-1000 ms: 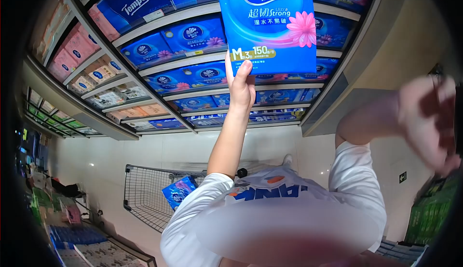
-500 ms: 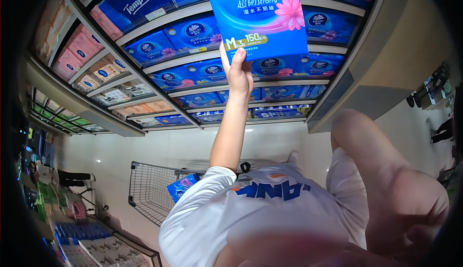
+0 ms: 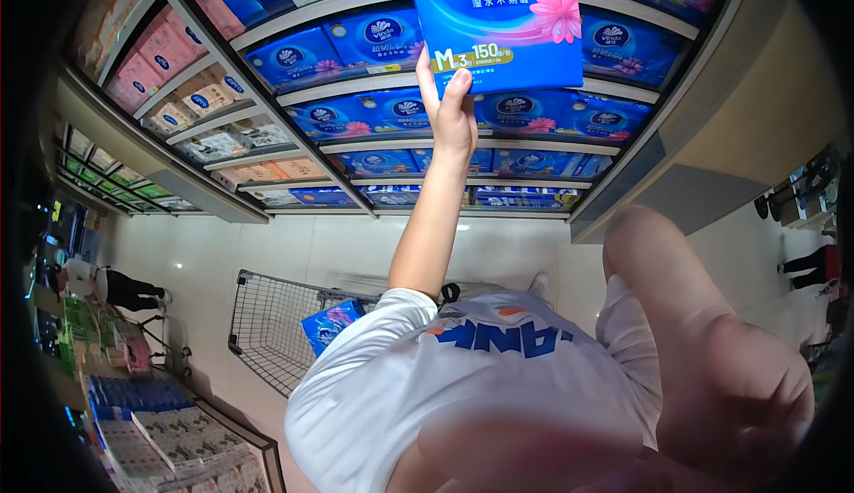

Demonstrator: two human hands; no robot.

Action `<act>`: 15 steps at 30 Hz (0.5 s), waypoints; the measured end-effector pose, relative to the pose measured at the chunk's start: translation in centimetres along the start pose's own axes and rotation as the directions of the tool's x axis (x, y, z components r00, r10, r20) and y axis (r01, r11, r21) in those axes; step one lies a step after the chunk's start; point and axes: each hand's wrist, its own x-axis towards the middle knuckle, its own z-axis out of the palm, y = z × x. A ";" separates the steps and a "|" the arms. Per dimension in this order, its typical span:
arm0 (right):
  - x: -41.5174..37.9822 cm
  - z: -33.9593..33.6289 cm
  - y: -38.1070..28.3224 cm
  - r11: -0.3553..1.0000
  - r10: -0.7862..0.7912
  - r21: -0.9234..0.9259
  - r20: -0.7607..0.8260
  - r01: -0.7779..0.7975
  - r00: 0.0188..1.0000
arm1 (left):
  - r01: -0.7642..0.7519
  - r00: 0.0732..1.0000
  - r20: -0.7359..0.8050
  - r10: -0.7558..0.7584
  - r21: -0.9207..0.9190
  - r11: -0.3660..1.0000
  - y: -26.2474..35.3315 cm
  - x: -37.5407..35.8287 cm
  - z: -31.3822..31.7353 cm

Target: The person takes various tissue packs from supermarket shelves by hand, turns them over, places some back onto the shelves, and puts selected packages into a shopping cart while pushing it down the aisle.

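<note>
My left hand (image 3: 454,115) holds a blue Vinda tissue pack (image 3: 507,35) by its lower left corner, thumb on the printed front. The top of the pack runs out of view, and it hangs in front of the shelves. At the lower right, very close to the camera, is my right hand (image 3: 756,382), large and blurred at the end of a bent arm. Its fingers cannot be made out clearly, nor whether anything is in them.
Shelves of blue tissue packs (image 3: 534,164) span the top. Behind my left arm a wire cart (image 3: 276,328) carries a blue pack (image 3: 329,324). Stacked goods (image 3: 196,440) stand lower left. People are partly visible at the far left (image 3: 129,288) and right (image 3: 809,266).
My left hand and the pack have shifted slightly up and right in view. The shelves and cart also appear a little higher. The right arm has moved slightly left.
</note>
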 end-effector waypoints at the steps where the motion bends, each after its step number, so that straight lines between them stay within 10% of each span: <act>1: -0.1 0.6 0.1 0.999 0.031 0.015 -0.014 -0.031 0.999 | 0.000 1.000 0.004 0.000 0.000 1.000 0.1 -0.1 0.1; 9: -0.8 -2.4 1.1 0.997 -0.070 0.006 -0.218 0.073 0.973 | 0.039 0.999 0.036 -0.038 -0.034 0.999 0.5 0.1 -0.4; 13: -7.5 -9.1 5.1 0.895 0.438 -0.171 0.163 -0.412 0.884 | 0.103 0.992 0.074 -0.103 0.005 0.995 1.5 0.0 -0.8; 15: -12.8 -10.8 8.2 0.681 0.652 -0.448 0.011 -0.579 0.758 | 0.101 0.992 0.072 -0.102 0.025 0.995 1.4 -0.3 -1.2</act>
